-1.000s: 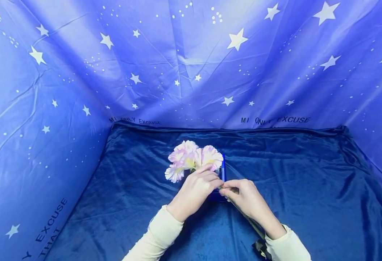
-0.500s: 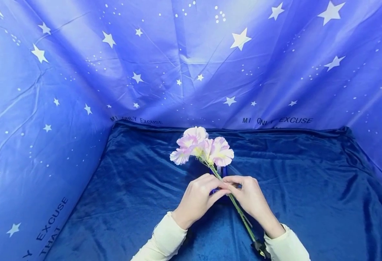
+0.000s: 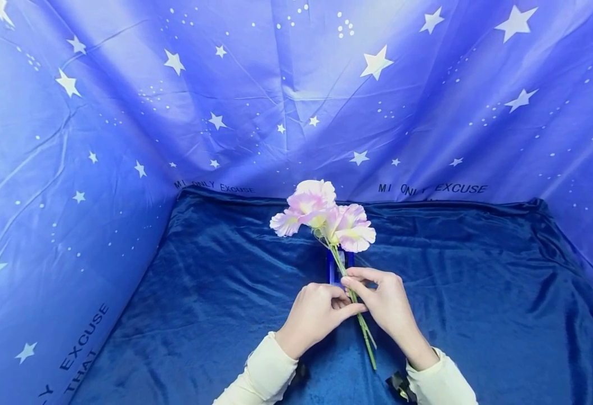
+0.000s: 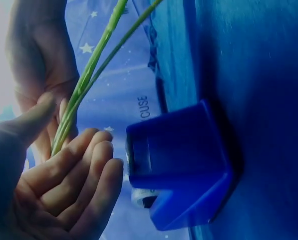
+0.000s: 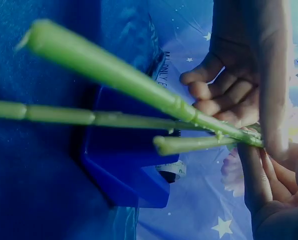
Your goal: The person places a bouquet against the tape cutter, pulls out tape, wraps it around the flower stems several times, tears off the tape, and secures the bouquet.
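Note:
Pink-and-white flowers (image 3: pixel 317 209) on green stems (image 3: pixel 365 333) are held up in front of the person, bloom end away. My right hand (image 3: pixel 385 298) pinches the stems between thumb and fingers partway down. Close beside it, my left hand (image 3: pixel 317 312) has its thumb across the stems and its fingers loosely bent; the left wrist view shows a gap between thumb and fingers. The right wrist view shows the bare stem ends (image 5: pixel 106 70) pointing toward the camera. Behind the hands stands a blue tape dispenser (image 4: pixel 178 145), partly hidden in the head view.
Dark blue velvety cloth (image 3: pixel 479 298) covers the table. Purple-blue curtains (image 3: pixel 327 73) printed with stars surround it at the back and sides. A black strap (image 3: pixel 400 387) shows by the right sleeve.
The flowers have risen and shifted right, with the stems more upright. My left hand has slid down from just under the blooms to below my right hand, its fingers loosening.

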Demonstrator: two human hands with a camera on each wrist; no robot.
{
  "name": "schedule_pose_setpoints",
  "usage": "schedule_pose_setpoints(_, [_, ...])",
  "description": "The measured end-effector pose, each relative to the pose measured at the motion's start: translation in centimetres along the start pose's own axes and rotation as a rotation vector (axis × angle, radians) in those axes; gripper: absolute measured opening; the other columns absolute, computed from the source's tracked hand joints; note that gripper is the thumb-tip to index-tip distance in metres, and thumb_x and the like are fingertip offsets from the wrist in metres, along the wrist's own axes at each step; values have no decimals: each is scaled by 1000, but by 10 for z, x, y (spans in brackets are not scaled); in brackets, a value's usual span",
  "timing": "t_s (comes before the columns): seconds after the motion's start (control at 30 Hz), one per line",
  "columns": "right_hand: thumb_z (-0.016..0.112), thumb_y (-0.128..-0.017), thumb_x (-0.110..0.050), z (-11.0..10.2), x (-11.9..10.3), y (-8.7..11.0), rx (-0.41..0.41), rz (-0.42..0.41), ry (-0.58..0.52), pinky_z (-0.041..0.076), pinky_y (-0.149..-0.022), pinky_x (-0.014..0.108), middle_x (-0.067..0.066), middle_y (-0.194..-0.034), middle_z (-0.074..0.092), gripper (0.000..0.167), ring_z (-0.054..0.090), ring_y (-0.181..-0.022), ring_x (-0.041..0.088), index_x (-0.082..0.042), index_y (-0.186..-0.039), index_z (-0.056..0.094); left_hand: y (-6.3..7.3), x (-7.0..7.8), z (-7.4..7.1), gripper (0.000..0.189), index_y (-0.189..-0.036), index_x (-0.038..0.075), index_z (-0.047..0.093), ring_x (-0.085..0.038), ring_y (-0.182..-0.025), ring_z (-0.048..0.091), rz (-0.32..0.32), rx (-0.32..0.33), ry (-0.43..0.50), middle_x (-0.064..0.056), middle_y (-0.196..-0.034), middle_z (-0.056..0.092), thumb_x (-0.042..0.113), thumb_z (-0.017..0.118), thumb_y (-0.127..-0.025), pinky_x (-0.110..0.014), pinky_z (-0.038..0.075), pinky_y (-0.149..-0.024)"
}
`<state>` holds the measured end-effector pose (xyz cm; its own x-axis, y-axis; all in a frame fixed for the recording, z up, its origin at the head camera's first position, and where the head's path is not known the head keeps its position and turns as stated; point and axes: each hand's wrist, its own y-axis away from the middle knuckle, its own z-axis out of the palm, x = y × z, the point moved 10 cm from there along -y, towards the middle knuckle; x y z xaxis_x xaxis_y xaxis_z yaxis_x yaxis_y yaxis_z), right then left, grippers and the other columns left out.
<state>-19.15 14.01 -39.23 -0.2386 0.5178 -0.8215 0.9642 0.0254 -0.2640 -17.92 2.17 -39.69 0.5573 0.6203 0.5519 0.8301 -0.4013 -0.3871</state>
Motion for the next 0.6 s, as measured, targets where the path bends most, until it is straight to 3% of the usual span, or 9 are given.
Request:
schedule_pose_setpoints(0.1, [78,-85,-20,-1,0,0,22,2,0,50,-66,21,-1,-81,76,20,71,-80,20,-6,-100,77,0,0,4,24,-70,26,73,17,-58,49,-1,-16,13,19,-63,65,46,75,-84,-6,39,-57])
schedule_pose_setpoints(0.33, [78,-85,-19,-1,0,1,36,-5,15,51,-69,21,-1,-80,76,18,71,-80,18,-6,-99,78,0,2,10,18,-70,23,73,15,-60,51,-12,-67,26,16,-65,68,31,77,-86,-4,38,-59])
schedule_pose_setpoints(0.6, [78,-85,-17,-5,-1,1,34,-8,2,54,-66,24,2,-80,76,20,73,-74,13,-3,-99,77,-1,3,11,21,-65,22,69,14,-57,48,-20,-56,30,16,-61,64,27,78,-83,-5,38,-57])
